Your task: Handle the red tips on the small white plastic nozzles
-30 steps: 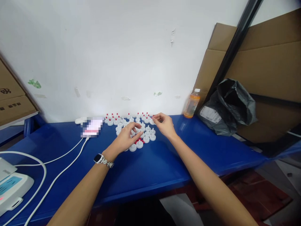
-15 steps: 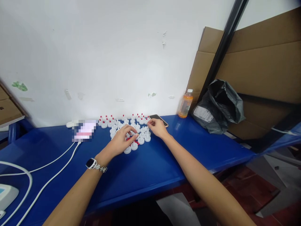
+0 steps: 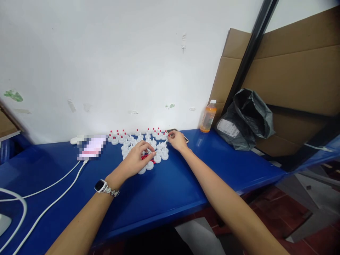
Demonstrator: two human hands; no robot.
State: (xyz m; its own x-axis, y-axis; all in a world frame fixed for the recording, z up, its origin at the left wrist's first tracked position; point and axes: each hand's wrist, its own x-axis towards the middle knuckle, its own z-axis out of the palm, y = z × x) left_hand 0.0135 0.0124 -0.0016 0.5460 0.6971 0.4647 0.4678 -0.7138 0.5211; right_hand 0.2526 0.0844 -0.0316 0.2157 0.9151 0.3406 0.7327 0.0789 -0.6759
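A cluster of white nozzle caps (image 3: 164, 156) stands on the blue table, spouts upward. Several of them along the back and the left wear small red tips (image 3: 123, 131). My left hand (image 3: 138, 157) hovers over the front of the cluster, its fingers curved and thumb apart from them. Below its thumb lies a small heap of loose red tips (image 3: 153, 161), partly covered by the hand. At the cluster's right edge, my right hand (image 3: 177, 140) pinches a red tip (image 3: 169, 135) between thumb and forefinger; a white spout shows just under its fingertips.
Behind my right hand lies a dark phone (image 3: 185, 139). Farther right are a bottle of orange drink (image 3: 208, 117) and a black plastic bag (image 3: 245, 122) against cardboard (image 3: 297, 67). On the left a blurred-out screen (image 3: 92, 147) has white cables (image 3: 57, 202) running from it.
The whole view has shifted slightly, so things sit a little further left. My right hand stays at the right edge caps with its pinch; my left hand keeps hovering above the red tips.
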